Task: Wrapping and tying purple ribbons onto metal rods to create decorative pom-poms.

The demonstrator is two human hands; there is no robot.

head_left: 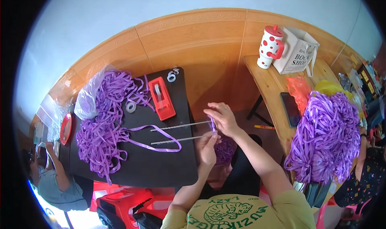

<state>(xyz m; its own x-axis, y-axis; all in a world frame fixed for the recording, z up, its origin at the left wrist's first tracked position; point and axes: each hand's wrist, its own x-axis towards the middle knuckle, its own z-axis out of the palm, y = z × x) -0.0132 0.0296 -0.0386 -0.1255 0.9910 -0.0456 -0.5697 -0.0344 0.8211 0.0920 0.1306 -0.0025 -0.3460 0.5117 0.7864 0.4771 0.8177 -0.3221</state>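
Two thin metal rods (pixel 183 125) reach out over the edge of the black table, roughly side by side. At their near ends a short length of purple ribbon (pixel 213 126) spans from one rod to the other. My left hand (pixel 207 150) pinches the ribbon beside the lower rod. Above it, my right hand (pixel 224 119) has thumb and fingers closed on the ribbon's upper part by the other rod; how each finger grips is partly hidden. A large heap of purple ribbon (pixel 100 128) covers the table's left, and one loop of it curves beneath the rods.
On the black table (pixel 161 172) are a red tape dispenser (pixel 162 98), tape rolls (pixel 131 107) and a red plate (pixel 66 128). A wooden table (pixel 277 108) at right bears a spotted tumbler (pixel 270 46), a paper bag (pixel 295 50), a phone (pixel 290 109) and ribbon bundles (pixel 325 136). People sit at both sides.
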